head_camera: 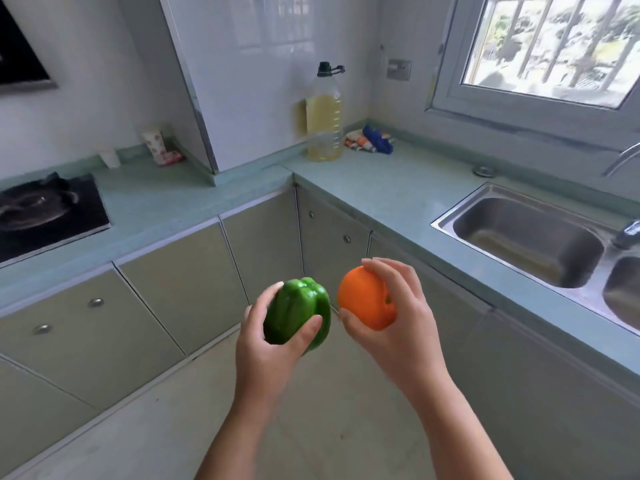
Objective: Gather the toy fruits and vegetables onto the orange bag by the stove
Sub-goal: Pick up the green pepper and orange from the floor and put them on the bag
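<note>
My left hand grips a green toy bell pepper, held in the air over the floor in front of the corner cabinets. Just to its right, my right hand grips an orange toy fruit at about the same height. The two toys are close together but apart. The black stove lies on the counter at the far left. No orange bag shows in this view.
A pale green L-shaped counter runs from the stove to a steel double sink at the right. A large oil bottle and a crumpled cloth sit in the corner. Cups stand behind the stove. Cabinets line the floor.
</note>
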The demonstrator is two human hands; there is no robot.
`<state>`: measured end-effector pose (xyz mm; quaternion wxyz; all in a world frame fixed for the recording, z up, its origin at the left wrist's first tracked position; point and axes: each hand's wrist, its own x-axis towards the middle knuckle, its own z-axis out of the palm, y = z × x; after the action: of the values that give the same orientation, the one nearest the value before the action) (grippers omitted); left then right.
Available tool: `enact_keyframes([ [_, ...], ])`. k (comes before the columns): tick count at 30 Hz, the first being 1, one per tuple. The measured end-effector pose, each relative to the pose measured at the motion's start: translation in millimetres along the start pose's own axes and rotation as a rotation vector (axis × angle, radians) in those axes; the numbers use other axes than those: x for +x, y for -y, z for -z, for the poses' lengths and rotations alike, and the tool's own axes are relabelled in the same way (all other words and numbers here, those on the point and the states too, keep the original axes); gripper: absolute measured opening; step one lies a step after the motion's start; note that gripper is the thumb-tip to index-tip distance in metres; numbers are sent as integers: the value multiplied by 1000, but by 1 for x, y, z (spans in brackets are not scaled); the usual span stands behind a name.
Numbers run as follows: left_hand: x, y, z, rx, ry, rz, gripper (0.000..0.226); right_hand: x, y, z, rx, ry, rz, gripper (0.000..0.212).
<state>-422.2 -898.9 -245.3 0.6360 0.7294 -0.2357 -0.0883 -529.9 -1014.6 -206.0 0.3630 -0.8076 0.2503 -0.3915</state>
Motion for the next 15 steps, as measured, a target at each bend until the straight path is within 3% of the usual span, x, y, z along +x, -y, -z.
enact_keyframes([
  [6, -25, -33, 14, -56, 32, -40, 61, -10, 27, 37, 13, 11, 67, 56],
  [15, -47, -64, 55, 33, -94, -120, 64, -7, 65, 30, 158, 116, 193, 58],
])
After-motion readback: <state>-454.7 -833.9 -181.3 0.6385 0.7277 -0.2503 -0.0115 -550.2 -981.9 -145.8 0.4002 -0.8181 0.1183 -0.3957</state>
